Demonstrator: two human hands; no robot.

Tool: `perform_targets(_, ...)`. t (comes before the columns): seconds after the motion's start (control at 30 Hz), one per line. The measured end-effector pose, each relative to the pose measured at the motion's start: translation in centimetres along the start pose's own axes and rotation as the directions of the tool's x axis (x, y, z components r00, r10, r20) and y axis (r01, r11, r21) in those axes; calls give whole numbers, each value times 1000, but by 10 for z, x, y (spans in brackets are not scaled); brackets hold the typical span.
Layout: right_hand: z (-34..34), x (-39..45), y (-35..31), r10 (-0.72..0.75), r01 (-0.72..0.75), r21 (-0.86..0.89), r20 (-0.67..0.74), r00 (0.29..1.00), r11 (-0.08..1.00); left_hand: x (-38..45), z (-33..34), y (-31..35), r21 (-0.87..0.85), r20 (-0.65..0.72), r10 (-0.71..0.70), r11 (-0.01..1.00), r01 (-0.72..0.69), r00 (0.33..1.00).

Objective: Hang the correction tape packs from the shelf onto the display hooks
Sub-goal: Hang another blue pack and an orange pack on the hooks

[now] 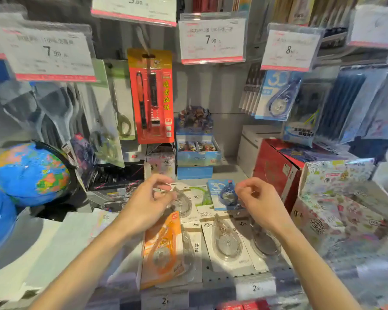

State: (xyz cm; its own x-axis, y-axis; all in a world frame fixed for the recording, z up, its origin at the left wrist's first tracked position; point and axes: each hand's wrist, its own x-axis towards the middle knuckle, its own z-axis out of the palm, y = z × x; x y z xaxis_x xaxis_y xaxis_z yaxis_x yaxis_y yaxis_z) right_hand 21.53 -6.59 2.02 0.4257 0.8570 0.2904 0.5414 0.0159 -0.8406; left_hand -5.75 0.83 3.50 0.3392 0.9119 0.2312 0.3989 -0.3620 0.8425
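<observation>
Several correction tape packs lie flat on the shelf [211,274]: an orange pack [164,249], two white 40m packs [226,242] [263,240], a blue pack [224,194], a green-printed pack [202,194] and a clear-and-white pack [185,203]. My left hand [148,200] hovers with curled fingers, its fingertips beside the top of the clear-and-white pack. My right hand [259,198] hovers loosely curled just right of the blue pack, holding nothing. More blue packs [278,95] hang on a hook at the upper right. Below the middle 7.90 price tag [212,39] nothing hangs.
A red pen pack [150,97] and scissors [121,117] hang at the left. A globe [29,171] stands far left, a card box [197,148] at the back, a red box [276,168] and sticker packs [341,186] at the right.
</observation>
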Motion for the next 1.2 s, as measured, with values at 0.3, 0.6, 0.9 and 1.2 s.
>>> perform_targets(0.3, 32, 47, 28, 129, -96, -457, 41, 991, 884, 38, 27, -16, 407, 176, -107, 913, 27, 979)
perform_targets(0.6, 41, 54, 34, 229, -159, -328, 188, 955, 931, 47, 36, -32, 421, 173, -121, 906, 38, 977)
perform_targets(0.9, 28, 55, 24, 173, -211, 185, 201, 964, 960, 44, 36, -29, 380, 114, -71, 925, 23, 991)
perform_targets(1.2, 36, 30, -17, 62, -226, 580, 289, 955, 782, 39, 34, 13, -306, 94, -85, 946, 109, 992)
